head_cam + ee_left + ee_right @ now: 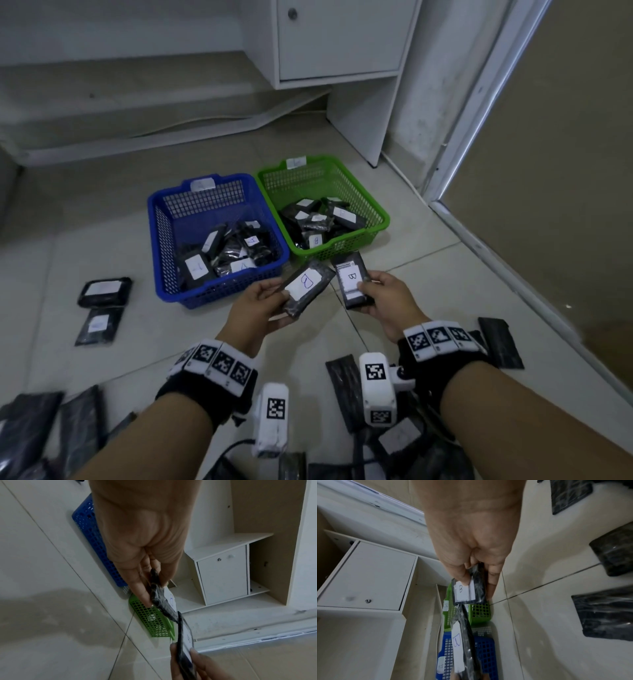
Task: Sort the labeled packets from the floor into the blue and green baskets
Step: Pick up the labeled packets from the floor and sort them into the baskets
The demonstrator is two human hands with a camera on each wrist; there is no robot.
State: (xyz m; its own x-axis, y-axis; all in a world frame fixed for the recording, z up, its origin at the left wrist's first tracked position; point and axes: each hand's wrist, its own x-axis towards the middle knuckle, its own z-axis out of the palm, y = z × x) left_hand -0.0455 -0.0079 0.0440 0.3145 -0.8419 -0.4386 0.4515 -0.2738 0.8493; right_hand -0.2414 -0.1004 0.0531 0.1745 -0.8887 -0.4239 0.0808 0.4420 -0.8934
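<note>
You're holding a B-labelled packet in each hand: left hand (255,305) gripping the left packet (306,287), right hand (390,301) gripping the right packet (352,284). The green basket (376,219) is sitting just ahead; I'd drop both there.

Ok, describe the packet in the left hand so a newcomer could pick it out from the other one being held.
Start at the blue basket and green basket on the floor; two black packets are held just in front of them. The left hand grips the left-hand packet, tilted, before the blue basket's near corner. Its plain white label bears a large handwritten B; the right hand's packet has a smaller B on a printed label.
</note>
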